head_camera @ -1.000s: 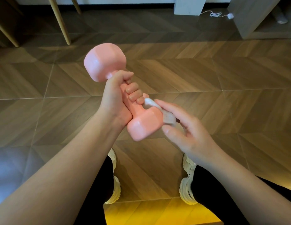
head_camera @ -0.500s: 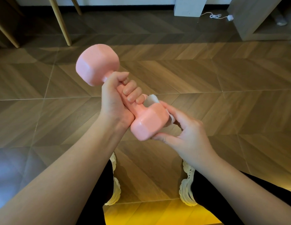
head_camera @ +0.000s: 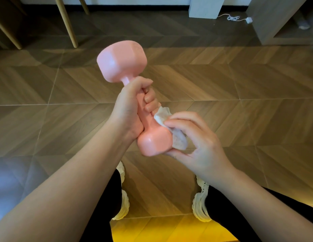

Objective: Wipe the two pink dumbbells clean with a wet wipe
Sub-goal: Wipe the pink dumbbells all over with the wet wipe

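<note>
In the head view the pink dumbbell [head_camera: 120, 62], gripped by its handle in the left hand [head_camera: 129, 109] above the floor [head_camera: 239, 102], is tipped more upright than a moment ago, while the right hand [head_camera: 199, 145] pinches the wet wipe [head_camera: 162, 114] higher against the lower head, so wiping continues; wooden legs [head_camera: 68, 23] stand well clear, and only that grip hides the handle.

We seem to be in a home: herringbone wood floor [head_camera: 222, 88], slim wooden furniture legs [head_camera: 67, 23], a white cable [head_camera: 232, 18] by the wall, a pale cabinet [head_camera: 274, 20]
</note>
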